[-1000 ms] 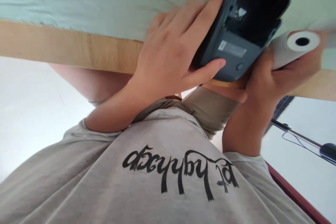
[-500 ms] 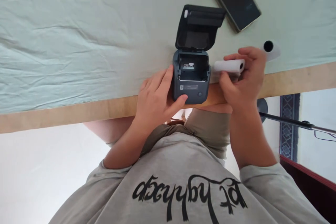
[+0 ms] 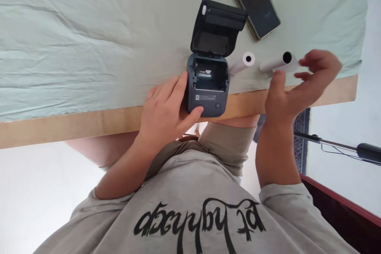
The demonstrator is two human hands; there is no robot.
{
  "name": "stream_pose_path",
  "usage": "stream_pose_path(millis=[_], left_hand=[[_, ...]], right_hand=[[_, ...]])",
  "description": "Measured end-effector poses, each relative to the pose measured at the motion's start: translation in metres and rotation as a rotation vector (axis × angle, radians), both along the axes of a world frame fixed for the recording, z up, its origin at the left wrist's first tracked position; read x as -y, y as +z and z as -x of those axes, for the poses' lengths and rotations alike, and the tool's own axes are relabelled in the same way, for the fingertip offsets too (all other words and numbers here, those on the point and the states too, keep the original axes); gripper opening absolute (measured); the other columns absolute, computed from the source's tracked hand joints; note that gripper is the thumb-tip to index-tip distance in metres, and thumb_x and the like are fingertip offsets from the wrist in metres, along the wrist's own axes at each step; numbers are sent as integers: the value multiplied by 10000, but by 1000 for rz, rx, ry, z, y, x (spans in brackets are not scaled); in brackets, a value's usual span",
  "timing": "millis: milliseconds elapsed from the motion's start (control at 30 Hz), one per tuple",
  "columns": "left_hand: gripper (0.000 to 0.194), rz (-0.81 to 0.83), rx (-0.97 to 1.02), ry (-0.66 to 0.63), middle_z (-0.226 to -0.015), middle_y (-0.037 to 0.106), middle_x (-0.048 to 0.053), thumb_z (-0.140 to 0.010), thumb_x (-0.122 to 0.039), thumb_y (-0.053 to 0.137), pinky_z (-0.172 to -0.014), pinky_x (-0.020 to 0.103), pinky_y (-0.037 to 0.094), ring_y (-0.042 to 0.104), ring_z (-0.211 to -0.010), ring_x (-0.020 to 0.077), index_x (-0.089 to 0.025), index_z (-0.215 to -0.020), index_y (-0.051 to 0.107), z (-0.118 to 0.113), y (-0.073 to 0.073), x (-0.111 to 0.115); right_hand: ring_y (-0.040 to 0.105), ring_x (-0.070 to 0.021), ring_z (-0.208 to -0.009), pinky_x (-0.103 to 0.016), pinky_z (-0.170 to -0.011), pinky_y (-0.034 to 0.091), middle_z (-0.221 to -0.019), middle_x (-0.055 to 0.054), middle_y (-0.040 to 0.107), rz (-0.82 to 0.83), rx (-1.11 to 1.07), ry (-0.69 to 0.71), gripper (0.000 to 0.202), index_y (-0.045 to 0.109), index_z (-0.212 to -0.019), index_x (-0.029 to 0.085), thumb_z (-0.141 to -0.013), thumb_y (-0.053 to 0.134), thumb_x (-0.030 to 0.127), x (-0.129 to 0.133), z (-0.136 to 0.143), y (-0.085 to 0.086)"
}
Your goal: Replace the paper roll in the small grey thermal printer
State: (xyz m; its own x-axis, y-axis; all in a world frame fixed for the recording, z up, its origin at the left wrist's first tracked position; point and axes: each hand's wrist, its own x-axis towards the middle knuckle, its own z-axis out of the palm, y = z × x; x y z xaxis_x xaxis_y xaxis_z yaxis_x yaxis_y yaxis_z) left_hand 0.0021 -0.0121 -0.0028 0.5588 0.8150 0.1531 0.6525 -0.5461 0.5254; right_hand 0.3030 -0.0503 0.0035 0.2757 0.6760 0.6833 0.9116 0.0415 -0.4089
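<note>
A small dark grey-blue label printer (image 3: 208,101) sits at the table's near edge with its black lid (image 3: 218,27) tipped up and its paper bay showing. My left hand (image 3: 166,113) grips the printer's left side, the thumb over its near corner. Just right of the printer lies a white paper roll (image 3: 238,64) with a small dark core. Farther right is a second white roll (image 3: 272,64), its wider black core facing up and right. My right hand (image 3: 297,91) is beside this second roll, fingers apart and thumb close to its lower side; whether they touch is unclear.
A dark smartphone (image 3: 254,2) lies behind the printer, close to the raised lid. Pale green cloth (image 3: 89,47) covers the table, whose wooden edge (image 3: 74,122) runs along the front. At the right, a black-and-silver pole (image 3: 336,143) stands below table level.
My right hand has let go of the small-core roll, which now lies beside the printer, and has moved right to the other roll. My left hand stays on the printer. The view has shifted slightly.
</note>
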Motion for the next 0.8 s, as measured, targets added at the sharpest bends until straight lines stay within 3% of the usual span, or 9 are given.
stream_pose_path(millis=[67, 133, 267, 333, 433, 533, 667, 800], left_hand=[[721, -17, -1, 2, -1459, 634, 219, -1045, -581, 416, -1081, 442, 485, 630, -1327, 347, -70, -1553, 457, 0, 1, 0], [714, -28, -14, 6, -1441, 647, 213, -1046, -575, 414, -1060, 434, 493, 641, -1311, 343, -70, -1549, 462, 0, 1, 0], [705, -27, -31, 15, -1452, 648, 195, -1039, -578, 423, -1058, 444, 497, 648, -1297, 341, -103, -1559, 455, 0, 0, 1], [712, -24, -5, 16, -1464, 642, 192, -1029, -595, 435, -1068, 453, 495, 641, -1309, 347, -122, -1562, 457, 0, -1, 1], [724, 12, 30, 14, -1474, 634, 192, -1013, -612, 462, -1060, 475, 499, 626, -1326, 367, -151, -1572, 453, 0, -2, 0], [733, 63, 46, 16, -1492, 618, 189, -1001, -614, 482, -1065, 511, 494, 613, -1333, 389, -179, -1589, 437, 0, -2, 1], [730, 86, 50, 25, -1508, 606, 186, -1002, -617, 479, -1088, 528, 479, 606, -1336, 392, -184, -1588, 440, -1, 0, 1], [740, 93, 43, 13, -1510, 602, 193, -1010, -630, 444, -1086, 530, 478, 607, -1331, 392, -162, -1584, 445, -1, 1, 1]], right_hand=[[607, -264, -1153, -444, -900, 495, -1332, -85, 557, 114, -7, 13, 621, 532, -1358, 273, -771, 731, 259, -5, -20, 2], [585, -269, -1191, -466, -973, 496, -1326, -93, 548, 204, -32, 35, 634, 560, -1343, 256, -747, 775, 233, -12, -33, 1], [556, -227, -1074, -488, -1053, 475, -1102, -64, 558, 273, -76, -39, 328, 674, -1149, 264, -834, 758, 293, -20, -37, -4], [545, -205, -968, -469, -1008, 487, -1025, -55, 565, 250, -121, -45, 248, 690, -1098, 280, -862, 736, 344, -21, -34, -6], [552, -206, -908, -431, -902, 520, -966, -45, 551, 70, -233, 63, 362, 657, -1114, 300, -795, 759, 438, -18, -27, -9], [623, -232, -975, -412, -817, 553, -1066, -39, 590, -8, -574, 182, 537, 555, -1253, 370, -751, 721, 464, -5, -12, -9], [678, -225, -1025, -379, -706, 568, -1252, -18, 655, 227, -1254, 289, 417, 591, -1231, 416, -814, 598, 394, 24, 9, -8], [685, -208, -1092, -390, -752, 607, -1287, -32, 685, 467, -1495, 413, 314, 671, -1175, 341, -881, 575, 400, 42, 16, -5]])
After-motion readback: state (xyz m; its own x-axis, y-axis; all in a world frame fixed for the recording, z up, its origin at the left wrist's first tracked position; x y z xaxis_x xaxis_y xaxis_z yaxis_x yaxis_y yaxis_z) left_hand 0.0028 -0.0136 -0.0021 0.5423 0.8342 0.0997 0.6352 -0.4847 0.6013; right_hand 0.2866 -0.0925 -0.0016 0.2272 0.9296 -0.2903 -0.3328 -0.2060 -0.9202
